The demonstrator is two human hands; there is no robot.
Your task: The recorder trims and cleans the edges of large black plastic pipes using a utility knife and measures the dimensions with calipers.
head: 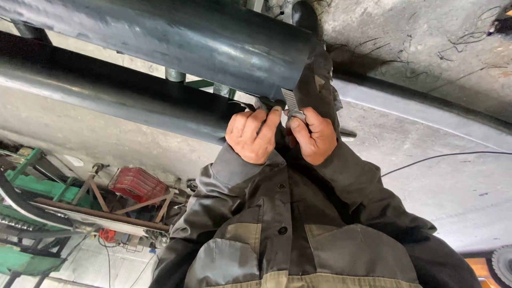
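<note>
Steel ruler (292, 104) pinched in the right hand (314, 136), pressed against the dark pipe's (213, 42) end for measuring; left hand (250, 136) steadies it, fingers curled.

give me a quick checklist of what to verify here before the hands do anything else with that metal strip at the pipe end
1. Right hand pinching the metal strip: ok.
2. Left hand braced at the end of the dark pipe: ok, fingers touch its lower edge.
3. What the strip is fixed to: cannot tell, hidden behind the fingers.
4. Sleeves out of the working spot: ok.
5. Black cable on the floor away from the hands: ok.
</note>
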